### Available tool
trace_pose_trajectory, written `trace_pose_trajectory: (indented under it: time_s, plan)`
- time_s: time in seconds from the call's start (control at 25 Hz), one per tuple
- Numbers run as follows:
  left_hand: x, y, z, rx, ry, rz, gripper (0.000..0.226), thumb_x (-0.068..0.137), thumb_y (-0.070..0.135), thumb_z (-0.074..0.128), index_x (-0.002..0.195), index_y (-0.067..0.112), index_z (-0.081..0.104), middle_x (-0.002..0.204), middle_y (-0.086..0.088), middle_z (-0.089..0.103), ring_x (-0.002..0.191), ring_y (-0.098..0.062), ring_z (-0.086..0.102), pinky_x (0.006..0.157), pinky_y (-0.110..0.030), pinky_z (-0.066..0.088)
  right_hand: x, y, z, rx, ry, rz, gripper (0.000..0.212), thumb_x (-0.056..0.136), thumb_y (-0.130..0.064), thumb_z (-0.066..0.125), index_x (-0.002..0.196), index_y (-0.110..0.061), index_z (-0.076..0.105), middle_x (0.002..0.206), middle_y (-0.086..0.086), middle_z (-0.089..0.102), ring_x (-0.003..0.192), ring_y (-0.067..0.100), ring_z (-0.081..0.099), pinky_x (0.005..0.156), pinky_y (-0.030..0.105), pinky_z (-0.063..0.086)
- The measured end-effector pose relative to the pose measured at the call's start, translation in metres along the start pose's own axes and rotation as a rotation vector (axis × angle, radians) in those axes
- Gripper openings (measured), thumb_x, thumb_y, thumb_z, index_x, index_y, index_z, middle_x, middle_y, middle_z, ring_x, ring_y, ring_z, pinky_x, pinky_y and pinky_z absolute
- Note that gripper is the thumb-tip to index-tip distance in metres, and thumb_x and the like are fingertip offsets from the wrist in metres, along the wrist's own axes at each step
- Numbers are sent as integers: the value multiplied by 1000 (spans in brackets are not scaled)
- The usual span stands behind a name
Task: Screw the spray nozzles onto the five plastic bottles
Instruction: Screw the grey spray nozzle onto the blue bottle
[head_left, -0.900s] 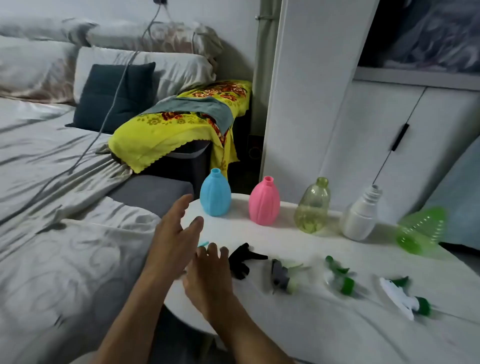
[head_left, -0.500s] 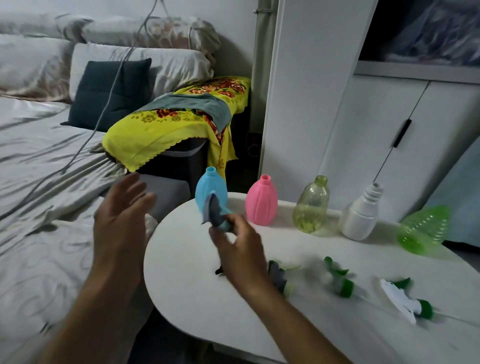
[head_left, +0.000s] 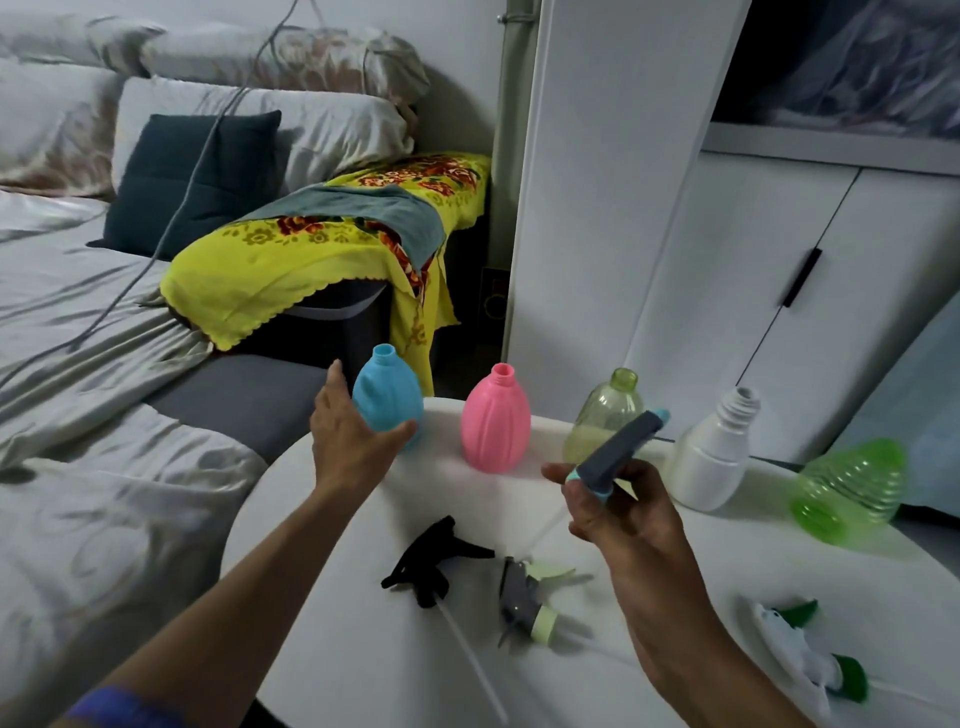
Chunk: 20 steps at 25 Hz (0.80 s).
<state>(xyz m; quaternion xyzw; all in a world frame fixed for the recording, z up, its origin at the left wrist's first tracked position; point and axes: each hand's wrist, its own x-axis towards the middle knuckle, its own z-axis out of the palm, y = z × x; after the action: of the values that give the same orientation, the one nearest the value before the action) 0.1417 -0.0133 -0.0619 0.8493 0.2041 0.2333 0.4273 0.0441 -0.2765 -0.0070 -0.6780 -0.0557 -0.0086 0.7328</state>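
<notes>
Five plastic bottles stand uncapped along the far side of a round white table (head_left: 322, 519). Beyond the right hand (head_left: 621, 512) are a tipped green bottle (head_left: 852, 493), a white bottle (head_left: 714, 460) and a pale yellow bottle (head_left: 602, 415); a pink bottle (head_left: 493, 421) stands between the hands. The left hand (head_left: 350, 441) cups the blue bottle (head_left: 384, 397), fingers spread around it. The right hand pinches a grey and teal spray nozzle (head_left: 618, 449), raised. Nearer than the hands lie a black nozzle (head_left: 428, 564), a grey nozzle (head_left: 524, 603) and a white and green nozzle (head_left: 810, 657).
</notes>
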Motion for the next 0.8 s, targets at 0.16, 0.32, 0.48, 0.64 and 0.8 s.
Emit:
trace_pose_trajectory:
  time_s: [0.16, 0.32, 0.48, 0.64, 0.8]
  plan:
    - [11, -14, 21, -73, -28, -28, 122, 57, 33, 93, 152, 19, 18, 148, -11, 38, 134, -31, 37, 109, -55, 37, 3, 0, -1, 33, -20, -21, 33, 69, -40, 76, 97, -24, 72, 95, -8, 75, 88, 5, 65, 75, 24, 53]
    - [19, -21, 31, -199, -1, -85, 108, 56, 32, 93, 142, 21, 30, 132, -8, 48, 119, -28, 50, 96, -54, 50, 2, 4, -4, 84, -22, -6, 29, 66, -32, 87, 94, -33, 77, 84, -12, 75, 78, 0, 65, 69, 19, 52]
    - [21, -22, 33, -229, 28, -148, 91, 56, 33, 93, 131, 21, 42, 120, -4, 55, 109, -25, 57, 87, -49, 55, 3, 6, -11, 117, -3, 3, 33, 64, -33, 83, 97, -33, 78, 93, -8, 79, 83, 0, 69, 70, 15, 53]
    - [16, -8, 13, -106, 12, -86, 90, 54, 37, 92, 129, 17, 47, 116, -7, 56, 103, -26, 59, 81, -47, 57, 4, -8, -17, 199, 30, 27, 57, 44, -50, 92, 96, -28, 80, 96, -4, 80, 89, 6, 70, 81, 27, 50]
    - [-4, 24, -33, 9, 21, 124, 96, 53, 31, 93, 134, 17, 43, 118, -4, 48, 101, -20, 50, 79, -39, 49, 12, -32, -28, 301, 109, -9, 34, 55, -29, 85, 89, -21, 81, 90, -3, 79, 84, 12, 69, 78, 32, 49]
